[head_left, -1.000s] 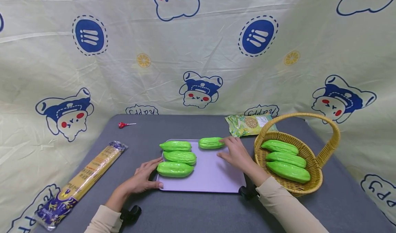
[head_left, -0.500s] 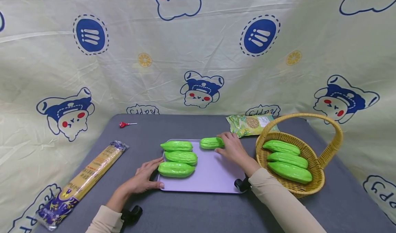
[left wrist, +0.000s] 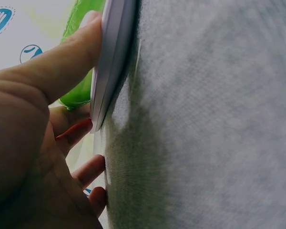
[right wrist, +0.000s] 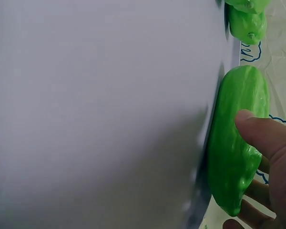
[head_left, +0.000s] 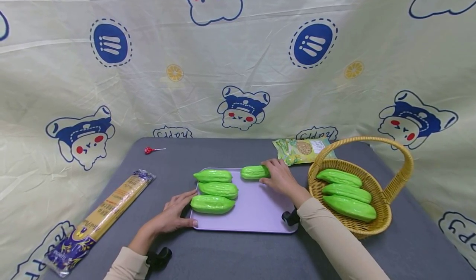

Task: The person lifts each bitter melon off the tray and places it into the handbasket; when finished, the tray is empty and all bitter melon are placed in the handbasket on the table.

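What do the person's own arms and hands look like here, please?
Long, plain beige fabric sleeves reach almost to the wrists, where small, rounded black devices sit, one on each side. The left hand and right hand are bare, without gloves.

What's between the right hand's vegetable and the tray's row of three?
Only bare tray separates the gripped vegetable from the row, in the head view.
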A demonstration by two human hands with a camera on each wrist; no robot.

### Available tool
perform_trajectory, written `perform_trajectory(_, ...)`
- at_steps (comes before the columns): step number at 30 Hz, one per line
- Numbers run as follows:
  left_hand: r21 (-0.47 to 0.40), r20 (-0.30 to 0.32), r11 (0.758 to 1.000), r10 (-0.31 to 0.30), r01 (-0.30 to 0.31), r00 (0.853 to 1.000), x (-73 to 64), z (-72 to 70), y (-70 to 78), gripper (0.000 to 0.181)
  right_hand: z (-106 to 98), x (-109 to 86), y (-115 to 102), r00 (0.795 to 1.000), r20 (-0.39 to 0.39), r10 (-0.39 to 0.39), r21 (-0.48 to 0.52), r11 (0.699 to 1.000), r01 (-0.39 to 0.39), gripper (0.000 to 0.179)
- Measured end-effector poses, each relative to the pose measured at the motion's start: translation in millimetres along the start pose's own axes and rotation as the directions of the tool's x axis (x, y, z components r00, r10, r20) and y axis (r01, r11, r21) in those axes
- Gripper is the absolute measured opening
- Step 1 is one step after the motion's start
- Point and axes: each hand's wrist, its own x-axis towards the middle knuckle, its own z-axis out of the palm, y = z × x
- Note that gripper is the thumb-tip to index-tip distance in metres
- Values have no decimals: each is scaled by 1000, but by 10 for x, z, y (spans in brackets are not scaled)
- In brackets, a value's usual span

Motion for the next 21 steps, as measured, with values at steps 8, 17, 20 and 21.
perform_trajectory(8,1,-4,1000,7,-7,1000,-1,9,-13,87,21,34,14,1000,22,-8,-1,1000,8,55)
perform_trajectory(17,2,-3,1000,9,-9,1000,0,11,-22,87,35,29,4,999,-7,-40,-24,999,40,46)
perform_trajectory(20,4,-5,1000,9,-9,1000,0,9,-20,87,32,17,-6,999,-13,-45,-16,999,45,45)
perform_trajectory(21,7,-6,1000,9,-9,1000,0,9,-20,87,31,13,-9,999,-12,-42,-9,999,42,45)
